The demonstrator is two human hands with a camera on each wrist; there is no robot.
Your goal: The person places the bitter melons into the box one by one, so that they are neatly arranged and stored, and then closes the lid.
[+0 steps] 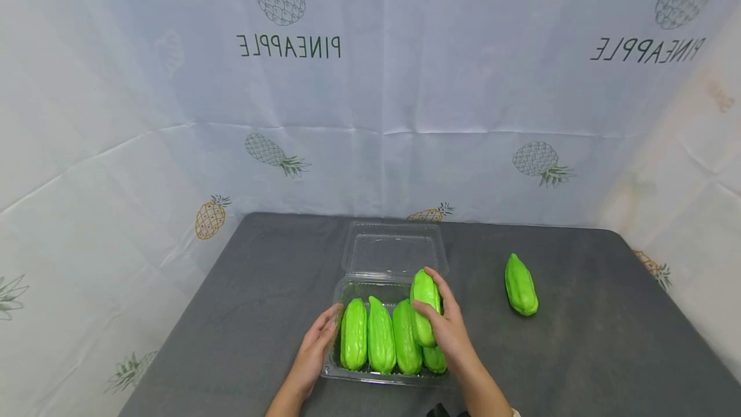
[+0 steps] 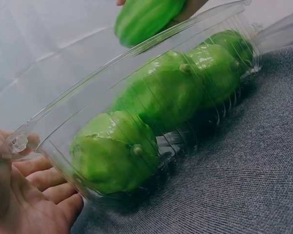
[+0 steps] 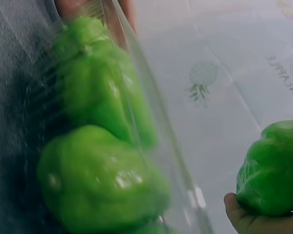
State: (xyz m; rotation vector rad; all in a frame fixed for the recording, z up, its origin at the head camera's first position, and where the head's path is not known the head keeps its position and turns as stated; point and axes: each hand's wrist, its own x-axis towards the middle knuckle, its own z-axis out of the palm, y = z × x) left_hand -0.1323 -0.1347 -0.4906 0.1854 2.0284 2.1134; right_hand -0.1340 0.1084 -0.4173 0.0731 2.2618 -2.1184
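Observation:
A clear plastic clamshell container [image 1: 382, 378] lies with its lid folded back on the table. Several long, bright green, ridged vegetables [image 1: 354, 334] lie side by side in it, one partly hidden at the right end. My right hand [image 1: 454, 333] grips another green vegetable [image 1: 424, 298] between thumb and fingers, above the container's right part. At the container's left side, my left hand [image 1: 312, 354] holds the rim; in the left wrist view, its lower fingers [image 2: 49, 180] extend along the outer wall. In the right wrist view, the held vegetable [image 3: 278, 165] is partly cut off.
One more green vegetable [image 1: 521, 285] lies alone on the dark grey table [image 1: 579, 352], right of the container. The transparent lid [image 1: 399, 246] lies behind the container's base. A pale curtain [image 1: 405, 95] with pineapple prints hangs behind the table.

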